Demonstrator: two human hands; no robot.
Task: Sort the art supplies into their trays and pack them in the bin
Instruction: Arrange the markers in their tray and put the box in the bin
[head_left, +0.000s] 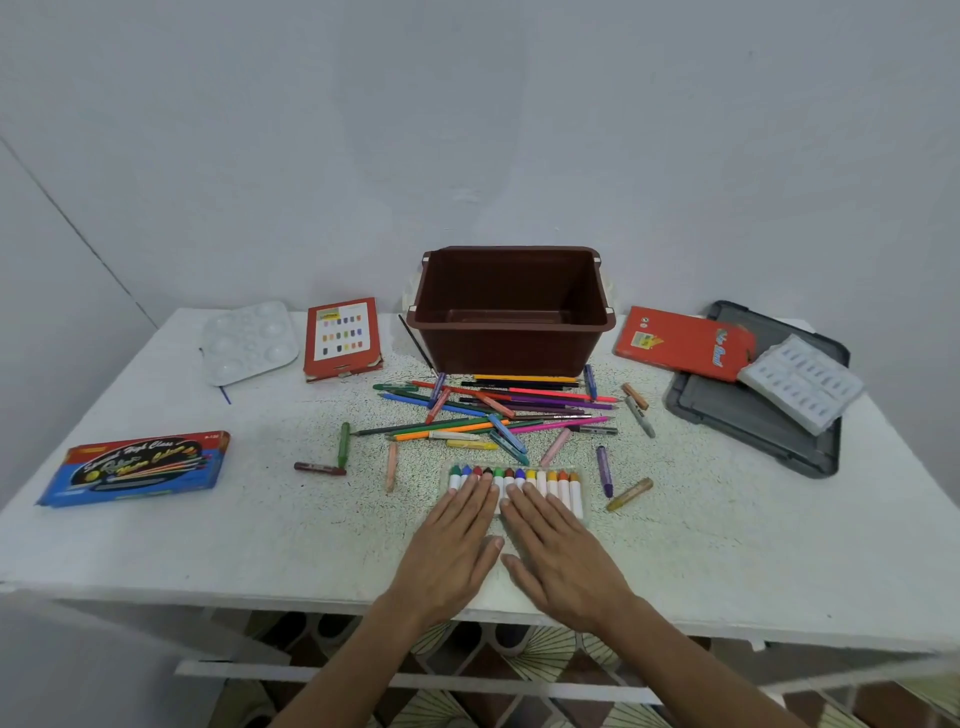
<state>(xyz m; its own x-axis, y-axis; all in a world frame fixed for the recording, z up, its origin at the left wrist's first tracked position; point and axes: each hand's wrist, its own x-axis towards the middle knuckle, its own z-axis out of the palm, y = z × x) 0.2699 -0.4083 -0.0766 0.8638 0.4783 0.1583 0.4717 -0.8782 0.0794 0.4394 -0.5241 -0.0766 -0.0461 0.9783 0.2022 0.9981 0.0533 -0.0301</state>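
A clear tray (584, 488) near the table's front holds a row of several colour-tipped crayons (563, 488). My left hand (454, 545) and my right hand (558, 551) lie flat side by side on it, fingers straight, fingertips over the crayons' white bodies. Behind the tray a heap of coloured pencils (498, 410) and loose crayons spreads over the table. At the back stands an empty brown bin (511, 312).
At the left lie a white paint palette (249, 340), a red box (343, 338) and a blue-and-red watercolour box (137, 467). At the right a red pencil box (683, 343) and a white moulded tray (802, 382) rest on a grey lid (753, 415). A wall stands behind.
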